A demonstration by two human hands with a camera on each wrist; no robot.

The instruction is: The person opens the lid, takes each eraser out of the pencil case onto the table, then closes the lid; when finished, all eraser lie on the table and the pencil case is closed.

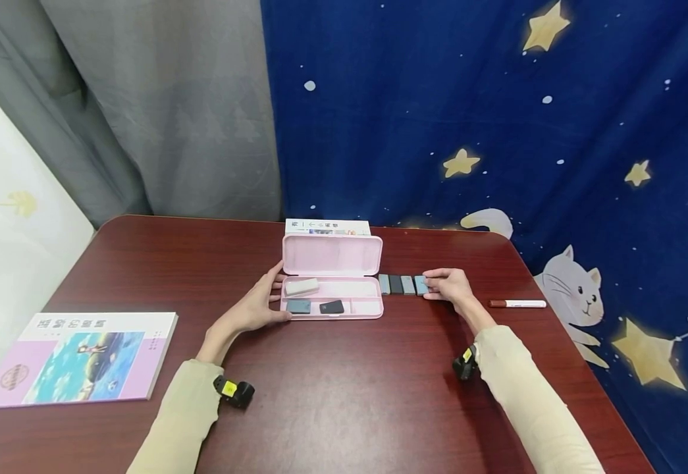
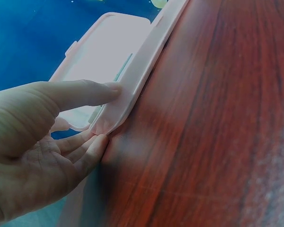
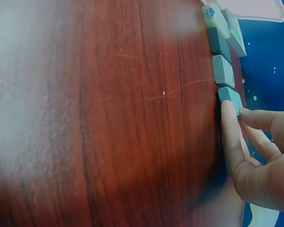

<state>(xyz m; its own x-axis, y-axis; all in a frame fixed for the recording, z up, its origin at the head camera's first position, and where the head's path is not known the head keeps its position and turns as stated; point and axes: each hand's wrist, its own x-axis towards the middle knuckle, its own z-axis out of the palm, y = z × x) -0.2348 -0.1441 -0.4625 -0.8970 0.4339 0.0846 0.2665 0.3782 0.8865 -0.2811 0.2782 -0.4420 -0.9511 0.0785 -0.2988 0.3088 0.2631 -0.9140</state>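
Observation:
A pink pencil case (image 1: 332,318) lies on the table with its lid raised. My left hand (image 1: 257,304) holds its left end, thumb on the front wall and fingers around the corner. Inside are a white eraser (image 1: 301,287) in the back compartment, and a blue-grey eraser (image 1: 299,307) and a black eraser (image 1: 332,307) in front. Right of the case runs a row of several small erasers, among them a dark one (image 1: 396,285). At the row's right end my right hand (image 1: 451,287) pinches a light blue eraser (image 3: 230,98) between thumb and fingers.
A brown-and-white marker (image 1: 517,304) lies to the right of my right hand. Behind the raised lid is a white box or book (image 1: 327,227) with printed characters. A picture-covered book (image 1: 83,359) is at the table's left; curtains hang behind.

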